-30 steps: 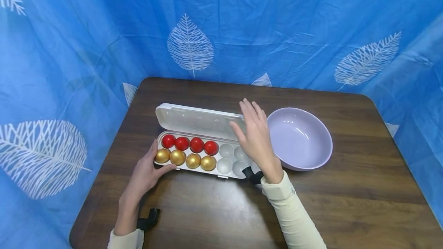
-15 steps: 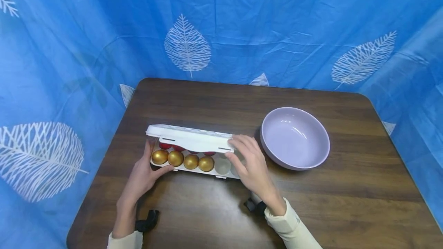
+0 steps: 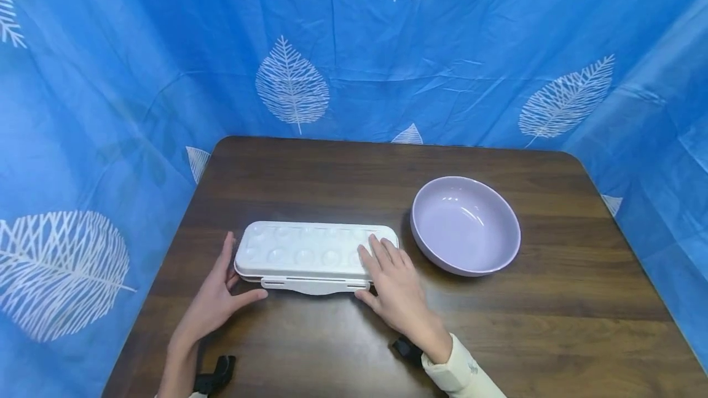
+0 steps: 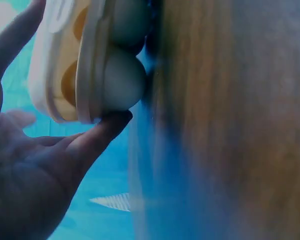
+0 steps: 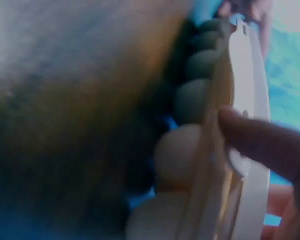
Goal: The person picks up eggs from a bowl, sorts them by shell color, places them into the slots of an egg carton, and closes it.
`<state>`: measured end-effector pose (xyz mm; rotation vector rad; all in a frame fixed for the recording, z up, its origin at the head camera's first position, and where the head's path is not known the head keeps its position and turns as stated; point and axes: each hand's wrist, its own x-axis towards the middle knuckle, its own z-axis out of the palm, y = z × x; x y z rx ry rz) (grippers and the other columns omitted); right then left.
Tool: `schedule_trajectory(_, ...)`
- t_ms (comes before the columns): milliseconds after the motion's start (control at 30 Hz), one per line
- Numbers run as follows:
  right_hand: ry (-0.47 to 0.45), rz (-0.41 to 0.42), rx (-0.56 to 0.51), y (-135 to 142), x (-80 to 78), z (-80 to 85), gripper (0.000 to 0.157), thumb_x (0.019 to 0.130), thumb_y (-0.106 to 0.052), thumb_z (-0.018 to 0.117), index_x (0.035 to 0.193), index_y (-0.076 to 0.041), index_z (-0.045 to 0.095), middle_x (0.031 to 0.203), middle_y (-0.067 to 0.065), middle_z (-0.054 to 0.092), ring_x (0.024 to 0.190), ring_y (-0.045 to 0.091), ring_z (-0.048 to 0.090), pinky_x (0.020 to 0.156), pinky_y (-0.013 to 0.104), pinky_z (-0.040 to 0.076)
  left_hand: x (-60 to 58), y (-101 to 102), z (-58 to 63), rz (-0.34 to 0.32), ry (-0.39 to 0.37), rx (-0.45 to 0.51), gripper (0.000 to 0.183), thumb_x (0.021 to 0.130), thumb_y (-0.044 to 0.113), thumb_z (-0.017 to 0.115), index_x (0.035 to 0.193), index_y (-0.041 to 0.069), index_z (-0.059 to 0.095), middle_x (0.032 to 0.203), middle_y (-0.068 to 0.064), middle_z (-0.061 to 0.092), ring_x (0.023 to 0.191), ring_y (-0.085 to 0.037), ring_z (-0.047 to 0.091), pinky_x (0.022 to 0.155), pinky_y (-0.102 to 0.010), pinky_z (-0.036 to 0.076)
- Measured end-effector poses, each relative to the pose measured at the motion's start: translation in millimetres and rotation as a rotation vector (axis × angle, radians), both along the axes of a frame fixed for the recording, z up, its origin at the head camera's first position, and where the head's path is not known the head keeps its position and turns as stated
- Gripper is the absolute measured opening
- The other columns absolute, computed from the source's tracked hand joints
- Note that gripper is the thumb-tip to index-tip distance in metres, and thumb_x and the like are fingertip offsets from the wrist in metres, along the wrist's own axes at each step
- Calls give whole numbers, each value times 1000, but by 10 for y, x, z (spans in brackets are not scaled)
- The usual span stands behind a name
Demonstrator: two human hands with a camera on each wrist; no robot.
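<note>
A white plastic egg box lies on the table, its lid lowered over the base and the front flap hanging along the near edge. My left hand frames the left end, fingers at the end wall and thumb stretched toward the flap. Over the right end of the lid, my right hand rests with its fingers spread, the thumb at the flap. Between lid and base, the left wrist view shows a gap with gold eggs inside. The rounded egg cups bulge under the base. From above, the lid hides the eggs.
To the right of the egg box stands a lilac bowl. Both rest on a dark wooden table. Blue curtains with white leaf prints hang behind and at both sides.
The lid has swung forward and down over the red and gold eggs, with my right hand moving along on it. My left hand has stayed at the left end, its thumb shifting slightly nearer me.
</note>
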<state>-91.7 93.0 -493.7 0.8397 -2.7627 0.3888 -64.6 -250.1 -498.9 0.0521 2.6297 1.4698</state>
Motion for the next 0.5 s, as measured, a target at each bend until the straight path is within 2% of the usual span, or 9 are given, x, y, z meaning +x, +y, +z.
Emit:
schedule_trajectory(100, 74, -12, 86, -38, 11, -38, 80, 74, -42, 84, 139, -6, 53, 143, 22, 49, 130, 40, 46, 104, 53, 40, -33, 107, 15, -39, 47, -218, 110, 82, 41, 80, 160, 21, 6, 163, -23, -1, 145, -48, 12, 107, -68, 27)
schedule_trajectory(167, 125, -24, 109, -64, 24, -58, 80, 72, -40, 86, 136, -4, 55, 140, 23, 52, 128, 41, 48, 102, 52, 41, -53, 191, 35, -57, 86, -373, 102, 83, 46, 78, 159, 17, 16, 161, -28, 3, 141, -53, 20, 101, -72, 30)
schedule_trajectory(300, 199, -52, 152, -111, 45, -84, 79, 68, -39, 88, 132, -2, 58, 136, 22, 56, 125, 42, 51, 100, 52, 43, -84, 315, 75, -67, 187, -595, 93, 81, 41, 80, 153, 4, 33, 154, -38, 15, 125, -58, 42, 91, -68, 44)
schedule_trajectory(400, 239, -61, 194, -145, 49, -87, 79, 67, -41, 88, 129, -3, 59, 133, 21, 58, 124, 40, 52, 99, 50, 44, -80, 366, 95, -76, 284, -713, 89, 79, 37, 83, 145, -6, 42, 147, -43, 24, 117, -58, 50, 86, -63, 49)
schedule_trajectory(500, 275, -68, 237, -176, 50, -73, 79, 66, -44, 88, 128, -3, 61, 131, 20, 60, 123, 38, 54, 97, 49, 46, -70, 412, 96, -93, 392, -838, 87, 77, 37, 85, 138, -12, 46, 140, -44, 35, 109, -56, 56, 74, -57, 55)
